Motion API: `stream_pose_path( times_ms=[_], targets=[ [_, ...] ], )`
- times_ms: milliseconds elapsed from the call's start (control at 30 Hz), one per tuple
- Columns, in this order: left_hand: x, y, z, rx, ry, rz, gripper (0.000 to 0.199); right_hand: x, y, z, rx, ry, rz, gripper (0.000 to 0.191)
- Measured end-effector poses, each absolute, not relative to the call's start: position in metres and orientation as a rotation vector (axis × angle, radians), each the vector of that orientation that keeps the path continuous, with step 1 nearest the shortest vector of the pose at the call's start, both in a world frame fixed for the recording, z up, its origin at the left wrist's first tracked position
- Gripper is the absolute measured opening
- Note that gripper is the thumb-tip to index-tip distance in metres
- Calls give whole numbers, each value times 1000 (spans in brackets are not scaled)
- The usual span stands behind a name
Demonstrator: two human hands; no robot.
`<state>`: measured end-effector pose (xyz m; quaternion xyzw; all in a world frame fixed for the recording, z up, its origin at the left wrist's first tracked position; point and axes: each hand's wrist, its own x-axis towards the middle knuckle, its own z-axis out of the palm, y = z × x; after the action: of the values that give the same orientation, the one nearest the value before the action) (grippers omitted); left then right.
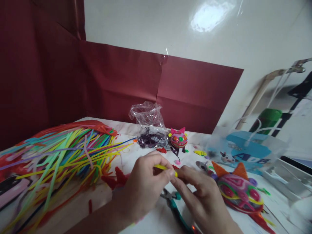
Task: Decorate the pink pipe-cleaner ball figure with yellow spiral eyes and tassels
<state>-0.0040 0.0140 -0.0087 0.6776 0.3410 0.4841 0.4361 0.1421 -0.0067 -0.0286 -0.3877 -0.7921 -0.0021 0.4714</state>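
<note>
My left hand (145,187) is closed in a pinch around a short yellow pipe cleaner (160,167). Its end shows between the fingertips of both hands. My right hand (201,191) is also closed, thumb and fingers meeting at that end. Under the hands lie pliers with teal handles (175,210), partly covered. Left of my left hand is a red fuzzy pointed piece (117,178), mostly hidden behind the wrist. Close to my right hand sits a pink and green decorated animal face (240,191) with orange ears.
A large heap of coloured pipe cleaners (80,152) spreads over the left of the table. Behind the hands stand a clear bag of dark pieces (151,136) and a small pink-eared animal face (179,139). A translucent blue bag (243,146) and a grey tray (285,178) are at right.
</note>
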Motion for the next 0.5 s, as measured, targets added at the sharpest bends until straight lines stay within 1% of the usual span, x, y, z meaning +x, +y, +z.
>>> stream_pose_path(
  times_ms=[100, 167, 300, 500],
  targets=[
    [-10, 16, -4, 2001, 950, 1113, 12, 147, -6, -27, -1024, -2122, -10, 29],
    [-13, 18, -2, 2007, 956, 990, 10, 148, -7, -26, -984, -2191, 15, 31],
    [-14, 21, -1, 1734, 855, 944, 6, 148, -10, -24, -892, -2072, 101, 32],
    [-7, 22, -10, 1386, 650, 977, 21, 147, -13, -22, -838, -1913, 171, 30]
  ],
)
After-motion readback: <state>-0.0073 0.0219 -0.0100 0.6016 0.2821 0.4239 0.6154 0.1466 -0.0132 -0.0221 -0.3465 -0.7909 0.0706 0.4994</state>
